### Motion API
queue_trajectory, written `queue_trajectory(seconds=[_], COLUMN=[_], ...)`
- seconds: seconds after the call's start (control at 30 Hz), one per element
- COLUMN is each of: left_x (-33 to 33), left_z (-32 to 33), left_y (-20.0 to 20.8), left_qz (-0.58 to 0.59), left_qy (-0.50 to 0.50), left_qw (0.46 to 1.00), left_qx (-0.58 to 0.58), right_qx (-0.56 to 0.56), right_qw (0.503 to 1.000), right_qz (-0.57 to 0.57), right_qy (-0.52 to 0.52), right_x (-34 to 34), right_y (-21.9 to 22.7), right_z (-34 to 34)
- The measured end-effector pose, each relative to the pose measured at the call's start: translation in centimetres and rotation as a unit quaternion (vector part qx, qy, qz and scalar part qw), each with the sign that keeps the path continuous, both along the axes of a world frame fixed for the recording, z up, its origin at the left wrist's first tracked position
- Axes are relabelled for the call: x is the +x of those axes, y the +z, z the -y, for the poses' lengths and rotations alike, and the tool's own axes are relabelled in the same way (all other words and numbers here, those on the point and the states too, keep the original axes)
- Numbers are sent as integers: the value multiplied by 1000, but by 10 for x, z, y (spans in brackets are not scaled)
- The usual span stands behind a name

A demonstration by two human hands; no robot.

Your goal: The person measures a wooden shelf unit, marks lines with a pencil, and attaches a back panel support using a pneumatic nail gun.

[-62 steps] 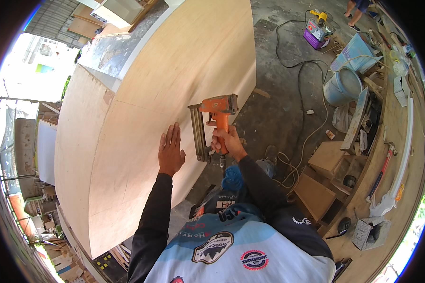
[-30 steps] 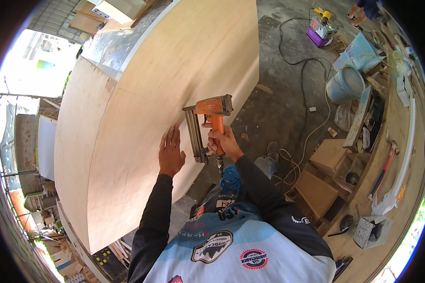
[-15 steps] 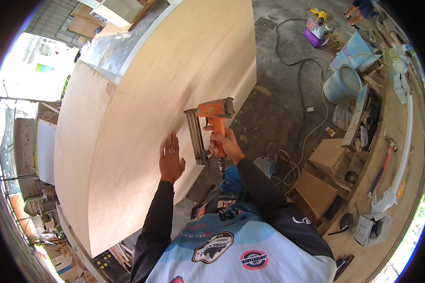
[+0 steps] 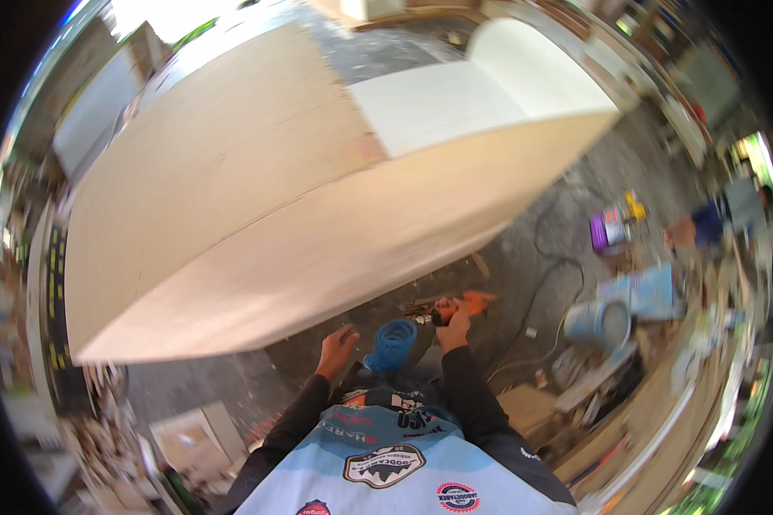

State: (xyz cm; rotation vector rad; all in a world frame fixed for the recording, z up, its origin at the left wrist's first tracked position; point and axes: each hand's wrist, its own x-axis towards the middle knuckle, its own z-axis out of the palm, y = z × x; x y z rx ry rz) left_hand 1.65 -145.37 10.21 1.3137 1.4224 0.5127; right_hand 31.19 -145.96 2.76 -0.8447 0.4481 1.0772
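Observation:
My right hand (image 4: 457, 331) is wrapped round the handle of an orange nail gun (image 4: 476, 302), held low in front of my body. The gun lies tilted on its side, clear of the wood. A blue coiled air hose (image 4: 393, 345) hangs between my hands. My left hand (image 4: 338, 350) holds nothing; its fingers are loosely stretched, a little apart from the panel's lower edge. Ahead stands a large box-like plywood piece (image 4: 318, 249) with a curved front. Its top is bare plywood at the left, with a white recessed section (image 4: 442, 103) at the right.
Right of me on the floor stand a purple can (image 4: 608, 230) with a yellow tool on it and a bluish bucket (image 4: 599, 324). A dark cable (image 4: 534, 300) runs across the floor. Another person (image 4: 720, 225) is at the far right. Wood offcuts (image 4: 199, 442) lie at lower left.
My left hand has come off the plywood and dropped nearer my body. The nail gun has been lowered and turned sideways. My view has swung, bringing the white recess into sight.

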Motion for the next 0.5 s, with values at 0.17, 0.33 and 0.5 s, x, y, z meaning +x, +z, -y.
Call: queue_trajectory(seconds=[0.17,0.33,0.5], left_x=[31,60,92], left_z=[11,34,101], left_y=[33,58,65], left_qz=[16,-245,-260], left_qy=[127,12,122], left_qw=[991,952,954], left_qx=[39,183,85], right_qx=[-44,-120,-43], right_qw=[981,869,732], right_qz=[-68,14,25], right_qy=[175,479,680], right_x=[-18,-42,-87], right_y=[-22,-6,32], right_z=[-5,-1,6])
